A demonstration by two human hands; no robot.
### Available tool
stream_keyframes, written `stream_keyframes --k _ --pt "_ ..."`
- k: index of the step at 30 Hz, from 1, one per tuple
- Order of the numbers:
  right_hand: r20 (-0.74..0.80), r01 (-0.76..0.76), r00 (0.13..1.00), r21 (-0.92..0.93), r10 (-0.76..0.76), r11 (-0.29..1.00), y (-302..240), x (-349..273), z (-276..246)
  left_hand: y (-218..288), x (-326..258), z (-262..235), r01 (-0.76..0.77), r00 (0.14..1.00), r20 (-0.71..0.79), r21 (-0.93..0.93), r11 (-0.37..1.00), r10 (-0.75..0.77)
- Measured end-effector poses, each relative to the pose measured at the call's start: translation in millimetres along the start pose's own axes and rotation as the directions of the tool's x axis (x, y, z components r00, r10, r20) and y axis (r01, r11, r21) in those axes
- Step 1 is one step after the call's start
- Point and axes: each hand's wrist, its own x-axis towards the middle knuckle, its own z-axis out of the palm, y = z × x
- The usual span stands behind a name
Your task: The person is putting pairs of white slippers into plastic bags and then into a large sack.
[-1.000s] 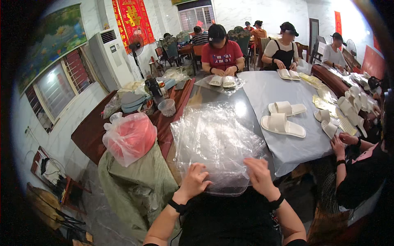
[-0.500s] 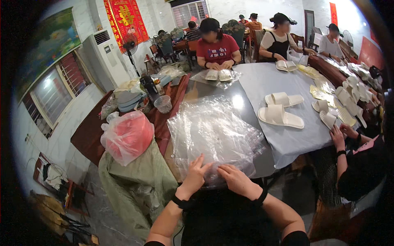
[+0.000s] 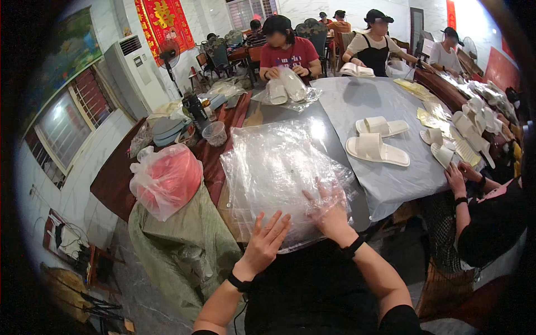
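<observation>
Dark table [image 3: 360, 216] covered by clear bags [image 3: 268, 167], left hand [image 3: 268, 243] opened atop, right hand [image 3: 330, 216] splayed beneath film, nothing gripped, walls [image 3: 84, 173] marbled

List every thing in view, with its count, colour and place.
Table: one, grey, centre
Bags: several, clear, on table
Slippers: many, cream, right and far side
Sheet: one, pale grey, table's right side
Bagged bundle: one, red, left
Sack: one, green, lower left
Tub: one, clear, beyond bundle
Bottle: one, black, beside tub
Air conditioner: one, white, back left
Fans: two, dark and grey, back
Banners: several, red, back
Chairs: several, mixed, back
People: at least six, mixed clothing, right and back
Left hand: one, bare, bags' near edge
Right hand: one, bare, among bags
</observation>
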Motion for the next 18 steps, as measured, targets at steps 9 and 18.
stream_keyframes --k 9,18 --pt "0.160 0.043 0.986 -0.018 -0.040 0.999 31.9 6.5 32.2 -8.2 -7.0 24.2 0.033 0.952 0.301 0.064 0.997 -0.050" --pt "0.340 0.206 0.858 0.458 -0.384 0.865 25.6 -17.2 -60.8 -30.1 -8.1 40.5 0.131 0.955 0.264 0.020 0.991 -0.131"
